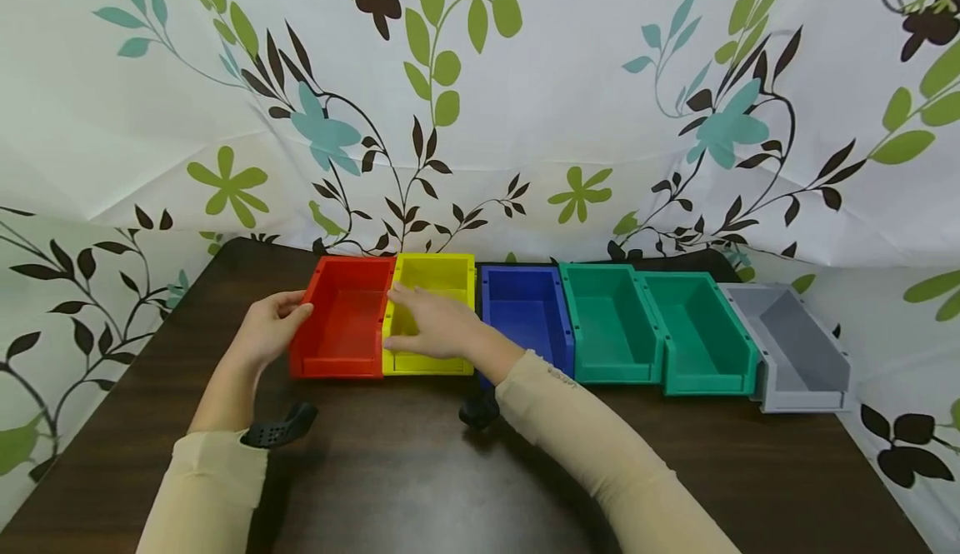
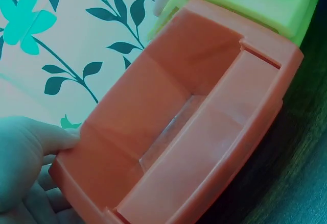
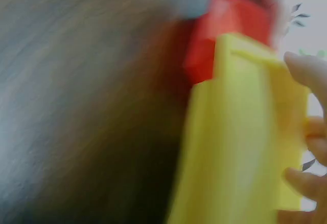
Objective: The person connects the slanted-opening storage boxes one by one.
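Observation:
My left hand (image 1: 268,329) holds the left wall of a red plastic bin (image 1: 345,321), the thumb over its rim and the fingers on the outside. In the left wrist view the red bin's inside is bare. Beside it stands a yellow bin (image 1: 427,364), side against side with the red one. Over the yellow bin reaches my right hand (image 1: 435,322), fingers spread, fingertips at the rim it shares with the red bin. The right wrist view is blurred, with the right-hand fingers (image 3: 306,183) around the yellow bin's opening.
To the right, in a row, stand a blue bin (image 1: 525,312), two green bins (image 1: 611,329) and a grey bin (image 1: 802,346), turned slightly askew. All rest on a dark wooden table (image 1: 420,471). A leaf-patterned cloth (image 1: 480,187) hangs behind.

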{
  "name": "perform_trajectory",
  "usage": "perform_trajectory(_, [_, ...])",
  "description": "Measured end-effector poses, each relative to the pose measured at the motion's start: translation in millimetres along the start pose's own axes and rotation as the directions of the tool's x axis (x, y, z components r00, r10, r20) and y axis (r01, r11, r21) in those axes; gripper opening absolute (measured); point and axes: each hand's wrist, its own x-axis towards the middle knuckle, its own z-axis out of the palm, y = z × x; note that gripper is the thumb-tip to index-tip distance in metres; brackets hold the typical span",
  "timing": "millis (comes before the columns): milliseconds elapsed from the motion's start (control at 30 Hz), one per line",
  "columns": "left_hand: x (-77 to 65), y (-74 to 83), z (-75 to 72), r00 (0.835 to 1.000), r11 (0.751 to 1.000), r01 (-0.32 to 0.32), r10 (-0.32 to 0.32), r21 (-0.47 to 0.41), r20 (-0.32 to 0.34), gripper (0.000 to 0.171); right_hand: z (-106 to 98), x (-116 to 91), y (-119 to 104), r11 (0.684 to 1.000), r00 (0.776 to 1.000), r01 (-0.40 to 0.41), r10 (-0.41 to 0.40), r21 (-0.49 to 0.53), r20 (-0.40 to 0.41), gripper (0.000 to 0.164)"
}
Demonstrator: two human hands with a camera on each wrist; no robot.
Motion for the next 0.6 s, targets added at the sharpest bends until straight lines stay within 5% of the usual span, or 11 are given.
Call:
perform_trajectory(333, [1.3,-2.2,2.0,1.000,1.000,-0.007,0.007,-0.021,0.006,0.060,13,0,6,0.999,0.999,-0.034,0.034,0.021,0.016,0.080])
perform_trajectory(600, [1.7,-3.5,-1.6,1.000,1.000,-0.017,0.017,-0.020,0.001,0.060,16,5,0,0.994,0.998,-0.054,0.057,-0.090,0.025,0.081])
